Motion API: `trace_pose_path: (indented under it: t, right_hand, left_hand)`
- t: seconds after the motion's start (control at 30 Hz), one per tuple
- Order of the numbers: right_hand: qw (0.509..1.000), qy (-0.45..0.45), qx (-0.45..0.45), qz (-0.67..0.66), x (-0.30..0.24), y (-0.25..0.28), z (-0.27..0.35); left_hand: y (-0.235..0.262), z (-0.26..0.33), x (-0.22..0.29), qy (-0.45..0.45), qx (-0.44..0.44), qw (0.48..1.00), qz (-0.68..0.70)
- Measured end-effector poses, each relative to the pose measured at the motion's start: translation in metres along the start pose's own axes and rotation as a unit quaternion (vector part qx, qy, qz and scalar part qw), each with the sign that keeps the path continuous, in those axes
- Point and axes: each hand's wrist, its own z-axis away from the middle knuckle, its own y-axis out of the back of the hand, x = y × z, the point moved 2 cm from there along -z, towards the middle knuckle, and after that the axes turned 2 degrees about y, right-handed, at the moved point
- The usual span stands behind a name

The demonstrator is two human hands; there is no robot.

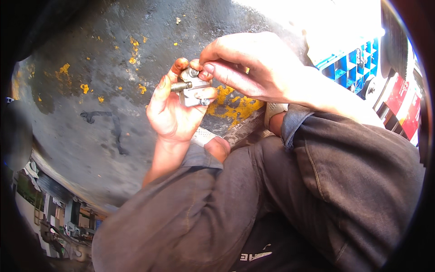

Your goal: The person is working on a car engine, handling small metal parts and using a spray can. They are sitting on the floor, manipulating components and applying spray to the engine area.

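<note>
Both your left hand (174, 109) and right hand (247, 68) pinch the metal clamp (192, 88) above a dark concrete floor (90, 127); yellow paint flecks (233, 106) lie beneath the clamp, a blue crate (351, 68) far right.

metal clamp (192, 88) between hands, crate (351, 68) right

head-worn fisheye looks steeply down, close over hands (213, 86) and lap.

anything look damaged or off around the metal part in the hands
The small silver metal clamp with a threaded bolt looks intact between the left hand and right hand. Only the dark concrete floor looks worn: yellow paint flaking in patches.
</note>
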Motion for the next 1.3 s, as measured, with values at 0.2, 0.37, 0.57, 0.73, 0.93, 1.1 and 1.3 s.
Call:
trace_pose_path:
  t: [0.2, 0.37, 0.57, 0.73, 0.93, 1.1, 1.3]
  right_hand:
    - [1.000, 0.013, 0.002, 0.009, 0.005, -0.002, -0.001]
    - [1.000, 0.027, 0.002, 0.012, 0.004, -0.005, -0.001]
    - [0.999, 0.033, -0.002, 0.003, 0.002, -0.004, -0.002]
    - [1.000, 0.021, 0.000, 0.005, 0.004, -0.004, -0.001]
    - [1.000, 0.014, 0.003, -0.004, 0.005, -0.004, -0.002]
    - [1.000, 0.010, -0.005, 0.020, 0.008, -0.005, -0.001]
    - [1.000, 0.010, -0.015, 0.006, 0.005, -0.007, 0.000]
  left_hand:
    - [0.001, 0.000, 0.001, 0.005, -0.013, 1.000, 0.015]
    - [0.002, 0.001, 0.002, 0.015, -0.023, 0.999, 0.021]
    - [-0.001, 0.005, 0.001, 0.005, -0.009, 1.000, -0.005]
    - [0.004, 0.002, 0.002, 0.028, -0.024, 0.999, -0.009]
    - [0.000, 0.000, 0.003, 0.047, 0.011, 0.997, 0.064]
    - [-0.005, -0.001, 0.005, 0.057, 0.045, 0.996, 0.051]
    - [-0.005, -0.002, 0.003, 0.056, 0.036, 0.997, 0.040]
